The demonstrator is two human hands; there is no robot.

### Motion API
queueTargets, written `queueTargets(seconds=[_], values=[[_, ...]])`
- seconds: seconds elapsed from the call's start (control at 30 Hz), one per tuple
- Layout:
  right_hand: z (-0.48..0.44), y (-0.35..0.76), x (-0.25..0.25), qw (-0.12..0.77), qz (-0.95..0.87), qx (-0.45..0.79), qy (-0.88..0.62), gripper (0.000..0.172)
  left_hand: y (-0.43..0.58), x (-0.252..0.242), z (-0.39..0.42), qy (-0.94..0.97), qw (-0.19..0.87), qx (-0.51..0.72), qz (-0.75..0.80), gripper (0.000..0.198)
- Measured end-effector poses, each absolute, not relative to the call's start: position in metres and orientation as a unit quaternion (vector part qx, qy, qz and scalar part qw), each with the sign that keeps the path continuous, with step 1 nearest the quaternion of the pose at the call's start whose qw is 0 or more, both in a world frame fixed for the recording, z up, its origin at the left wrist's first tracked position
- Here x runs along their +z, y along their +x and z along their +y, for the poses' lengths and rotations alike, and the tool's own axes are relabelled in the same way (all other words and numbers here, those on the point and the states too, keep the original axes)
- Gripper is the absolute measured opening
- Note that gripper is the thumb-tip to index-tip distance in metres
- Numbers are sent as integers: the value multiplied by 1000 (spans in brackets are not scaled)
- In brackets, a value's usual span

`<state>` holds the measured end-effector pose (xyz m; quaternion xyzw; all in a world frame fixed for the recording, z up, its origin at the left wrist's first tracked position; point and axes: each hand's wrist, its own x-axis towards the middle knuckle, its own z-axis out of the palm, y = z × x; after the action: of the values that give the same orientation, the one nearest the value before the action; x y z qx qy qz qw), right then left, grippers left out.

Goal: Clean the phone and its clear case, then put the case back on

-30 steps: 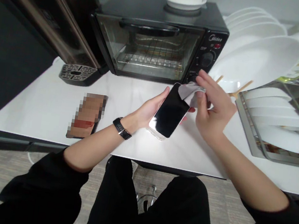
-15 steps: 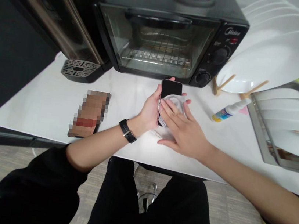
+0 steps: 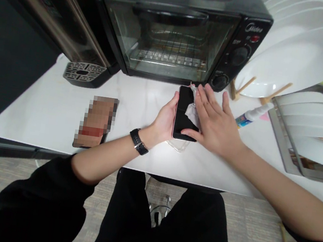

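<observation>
At frame centre the left hand (image 3: 166, 119) grips the phone (image 3: 183, 114) by its edge; the right hand (image 3: 213, 122), fingers spread flat, presses a cloth (image 3: 192, 113) (pale grey) on the screen.

There is just one camera, worn on the person's head. It looks forward and down, close over the white desk (image 3: 44, 116). The toaster oven (image 3: 180, 31) fills the top middle of the frame, and the person's dark lap sits at the bottom.

A black-screened phone (image 3: 184, 112) under a pale grey cloth (image 3: 193, 113), on a white counter (image 3: 139, 106) before a black toaster oven (image 3: 180, 31).
</observation>
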<state>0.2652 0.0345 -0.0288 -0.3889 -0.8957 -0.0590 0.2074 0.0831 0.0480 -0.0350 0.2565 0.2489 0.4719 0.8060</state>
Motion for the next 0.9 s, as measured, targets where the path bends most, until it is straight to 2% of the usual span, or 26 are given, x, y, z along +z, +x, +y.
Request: queueTargets(seconds=[0.1,0.23,0.4,0.53,0.7,0.9], values=[[48,259,-30,206,-893,-38,-399,107,85,-38,48,274,819,433,259,65],[49,247,-38,213,-892,4,-399,116,91,-39,47,285,802,455,261,64],[17,237,-49,212,-917,33,-337,124,92,-36,43,269,799,487,228,60],[-19,245,-49,196,-933,13,-301,133,86,-36,41,253,810,467,247,67],[-38,261,-43,174,-930,-19,-322,131,83,-35,40,271,806,469,240,64],[-13,267,-43,184,-904,-39,-384,121,87,-31,41,244,820,464,231,59]])
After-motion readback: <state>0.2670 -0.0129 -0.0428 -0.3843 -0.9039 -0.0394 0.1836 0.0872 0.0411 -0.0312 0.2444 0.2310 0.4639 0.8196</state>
